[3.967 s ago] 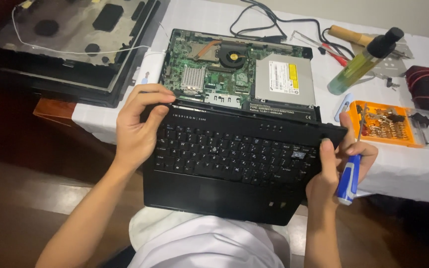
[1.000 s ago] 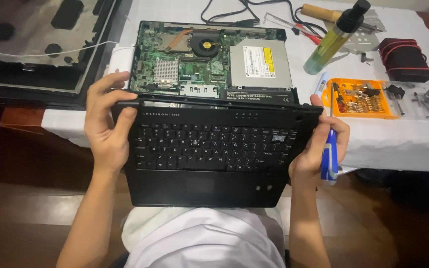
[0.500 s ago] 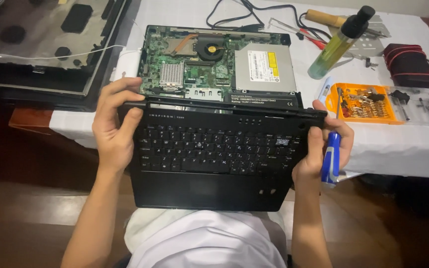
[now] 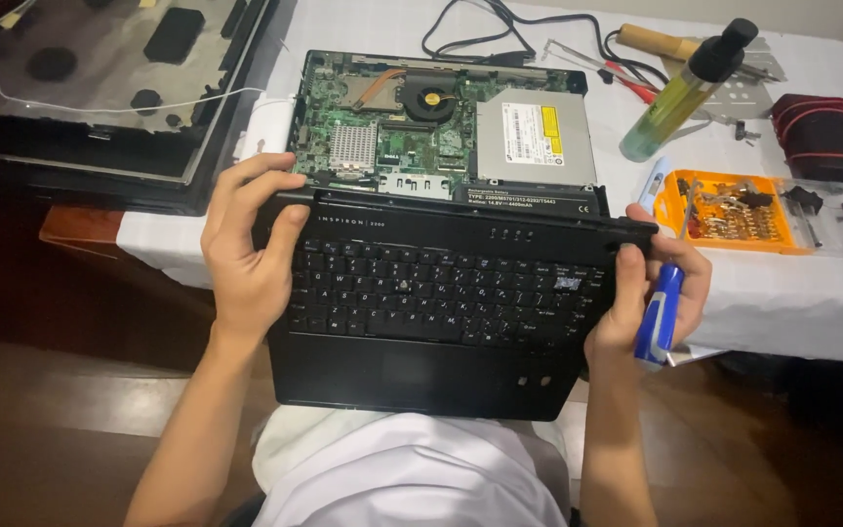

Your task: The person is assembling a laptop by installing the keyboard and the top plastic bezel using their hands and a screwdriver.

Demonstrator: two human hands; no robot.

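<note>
The keyboard panel (image 4: 441, 303) is matt black plastic; the drive (image 4: 536, 140) beside the green circuit board (image 4: 392, 127) is dull brushed metal. White cloth covers the counter (image 4: 792, 293). The screwdriver (image 4: 658, 317) handle is glossy blue plastic.

Both hands (image 4: 246, 256) on black keyboard panel (image 4: 441, 303), screwdriver (image 4: 658, 314) in right.

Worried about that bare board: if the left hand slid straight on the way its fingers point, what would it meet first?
Probably the exposed motherboard, just past the keyboard panel edge that the left hand grips; depth is uncertain.
</note>
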